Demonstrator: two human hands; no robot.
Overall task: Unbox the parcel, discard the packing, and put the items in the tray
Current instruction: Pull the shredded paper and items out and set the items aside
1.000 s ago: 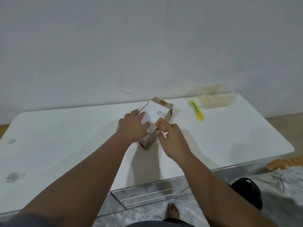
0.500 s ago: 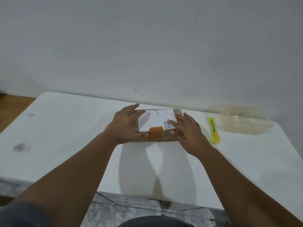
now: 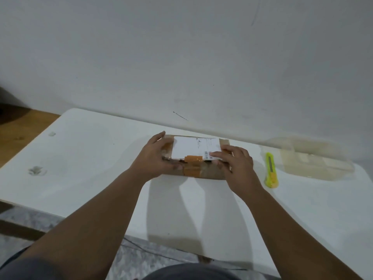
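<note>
1 parcel point(image 3: 194, 147) btwn left hand point(image 3: 155, 158), right hand point(image 3: 237, 165).

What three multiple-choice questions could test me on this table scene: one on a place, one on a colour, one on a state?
1. Where does the yellow-green plastic utility knife lie?
A) on the white table, between the brown cardboard parcel and the clear plastic tray
B) on top of the parcel
C) on the floor

2. What colour is the tape strip on the parcel?
A) blue
B) orange
C) black

3. What state is the parcel in?
A) opened and emptied
B) cut in half
C) taped shut, held at its ends by the left hand and right hand

Answers: 1 A, the knife lies on the table, apart from both. 2 B, orange tape crosses the near edge below the white label. 3 C, no flap is lifted and both hands grip it.
</note>
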